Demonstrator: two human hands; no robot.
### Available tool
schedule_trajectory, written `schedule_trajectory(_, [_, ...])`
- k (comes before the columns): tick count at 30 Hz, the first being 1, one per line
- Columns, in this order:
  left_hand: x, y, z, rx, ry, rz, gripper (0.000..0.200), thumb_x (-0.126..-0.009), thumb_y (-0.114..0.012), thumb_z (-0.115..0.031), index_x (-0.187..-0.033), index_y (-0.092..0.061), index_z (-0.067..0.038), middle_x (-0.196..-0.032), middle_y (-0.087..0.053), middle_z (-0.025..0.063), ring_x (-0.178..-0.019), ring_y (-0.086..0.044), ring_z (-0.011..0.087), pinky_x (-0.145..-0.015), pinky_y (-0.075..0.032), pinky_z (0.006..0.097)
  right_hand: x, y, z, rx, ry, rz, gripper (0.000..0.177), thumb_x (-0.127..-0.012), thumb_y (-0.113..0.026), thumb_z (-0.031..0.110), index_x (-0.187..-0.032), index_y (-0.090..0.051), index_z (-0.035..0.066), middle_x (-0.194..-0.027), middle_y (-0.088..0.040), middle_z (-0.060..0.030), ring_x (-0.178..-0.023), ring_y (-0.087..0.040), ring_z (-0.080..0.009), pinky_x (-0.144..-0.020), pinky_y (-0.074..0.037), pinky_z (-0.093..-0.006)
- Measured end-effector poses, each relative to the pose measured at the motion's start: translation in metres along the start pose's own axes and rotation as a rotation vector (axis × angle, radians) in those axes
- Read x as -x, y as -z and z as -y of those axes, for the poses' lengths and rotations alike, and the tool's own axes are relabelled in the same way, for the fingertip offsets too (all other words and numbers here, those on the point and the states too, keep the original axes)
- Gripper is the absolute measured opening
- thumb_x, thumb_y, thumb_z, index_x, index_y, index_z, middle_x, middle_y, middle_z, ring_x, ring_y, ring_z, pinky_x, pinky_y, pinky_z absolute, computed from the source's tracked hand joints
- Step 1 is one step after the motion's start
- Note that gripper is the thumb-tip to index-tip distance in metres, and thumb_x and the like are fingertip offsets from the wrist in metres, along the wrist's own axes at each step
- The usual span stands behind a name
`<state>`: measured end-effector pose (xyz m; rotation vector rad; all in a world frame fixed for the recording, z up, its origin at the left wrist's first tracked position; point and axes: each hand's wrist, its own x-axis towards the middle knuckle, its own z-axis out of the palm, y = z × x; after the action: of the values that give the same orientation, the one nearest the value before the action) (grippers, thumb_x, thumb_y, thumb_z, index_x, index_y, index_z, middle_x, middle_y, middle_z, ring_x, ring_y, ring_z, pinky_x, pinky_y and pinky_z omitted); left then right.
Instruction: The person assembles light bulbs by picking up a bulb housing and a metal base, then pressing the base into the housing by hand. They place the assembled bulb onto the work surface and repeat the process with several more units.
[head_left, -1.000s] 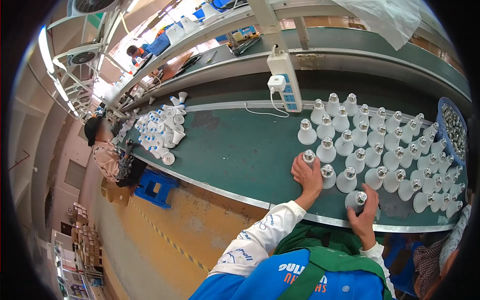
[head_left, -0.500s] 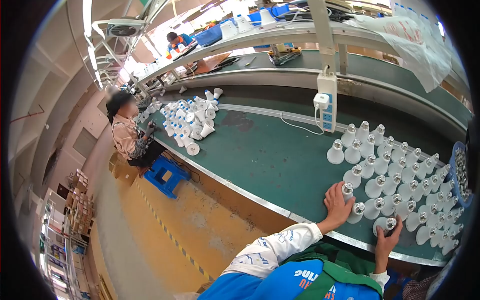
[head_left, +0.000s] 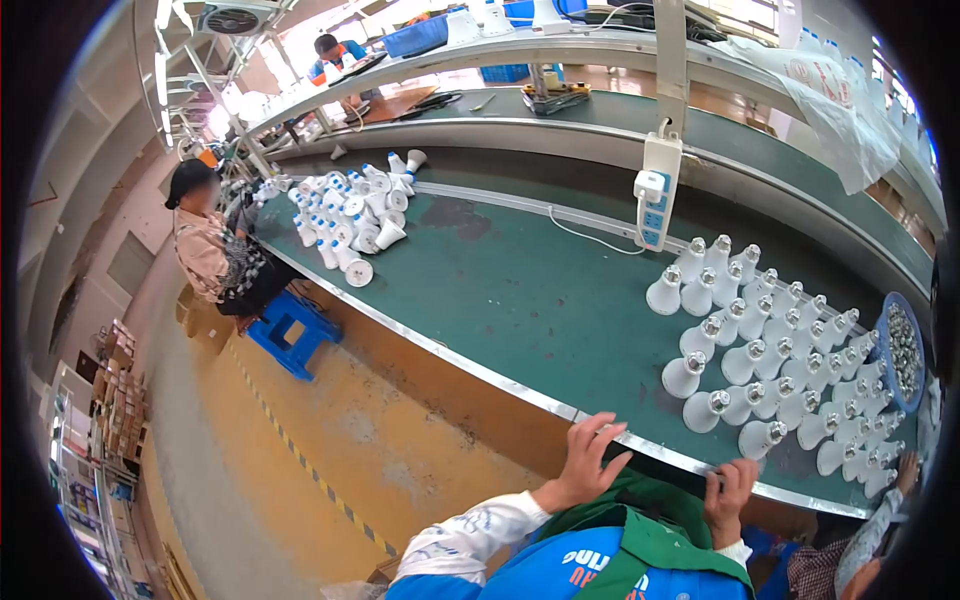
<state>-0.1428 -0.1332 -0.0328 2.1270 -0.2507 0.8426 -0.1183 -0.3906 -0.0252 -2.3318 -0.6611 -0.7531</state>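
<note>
My left hand (head_left: 588,460) is raised near the table's metal front edge (head_left: 660,455), its fingers spread and nothing in them. Against the same edge, farther right, my right hand (head_left: 732,492) rests with bent fingers and holds no bulb. Just beyond it a white light bulb (head_left: 760,438) with a silver screw cap leans on the green table (head_left: 540,330). Several more such bulbs (head_left: 742,362) stand caps up in rows behind it. Neither hand touches a bulb.
A blue basket (head_left: 882,345) of small metal parts stands at the far right. Another person's hand (head_left: 908,474) is near the right end. A power strip (head_left: 658,190) hangs on the post. Farther left lie piled bulb bodies (head_left: 350,210), with a seated person (head_left: 205,245) beside them.
Both hands have drawn back from the bulbs to the table's front edge. The bulb by my left hand has been let go. The camera view has shifted, and a person's hand appears at right.
</note>
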Motion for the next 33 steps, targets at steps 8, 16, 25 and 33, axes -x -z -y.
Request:
schedule_trajectory(8, [0.020,0.039,0.025,-0.239,0.102,-0.086,0.043,-0.077,-0.063,-0.022,-0.113,-0.048,-0.004,-0.115,-0.045,0.0147,-0.105,-0.041,0.0312,-0.090,-0.031,0.0415,-0.026,-0.028,0.001,-0.039,0.063,0.157,0.013,-0.071,-0.060,0.004,-0.066,-0.048,0.003,-0.062,-0.042,-0.0127,-0.058,-0.044,-0.0313,-0.050,-0.034,-0.0407])
schedule_trajectory(16, [-0.008,0.077,0.091,-0.364,0.227,-0.276,0.040,-0.081,-0.057,-0.025,-0.113,-0.048,-0.003,-0.116,-0.043,0.0158,-0.107,-0.037,0.0315,-0.091,-0.028,0.0433,-0.025,-0.030,-0.003,-0.013,0.071,0.144,0.013,-0.071,-0.055,0.004,-0.065,-0.044,0.003,-0.062,-0.040,-0.0131,-0.057,-0.043,-0.0309,-0.051,-0.034,-0.0407])
schedule_trajectory(25, [-0.107,0.101,0.145,-0.637,0.139,0.281,0.044,-0.079,-0.059,-0.031,-0.116,-0.047,-0.009,-0.119,-0.042,0.0125,-0.110,-0.037,0.0315,-0.092,-0.026,0.0432,-0.046,-0.017,-0.001,0.093,-0.048,0.508,0.013,-0.074,-0.061,0.018,-0.075,-0.055,0.007,-0.067,-0.051,-0.0123,-0.061,-0.052,-0.0323,-0.052,-0.041,-0.0413])
schedule_trajectory(33, [-0.115,0.104,0.153,-0.577,0.331,0.365,0.042,-0.083,-0.053,-0.036,-0.115,-0.047,-0.009,-0.119,-0.042,0.0118,-0.111,-0.037,0.0296,-0.093,-0.024,0.0429,-0.106,-0.027,-0.029,0.028,-0.058,0.612,0.015,-0.075,-0.061,0.018,-0.078,-0.053,0.005,-0.073,-0.049,-0.0152,-0.067,-0.050,-0.0344,-0.058,-0.041,-0.0431])
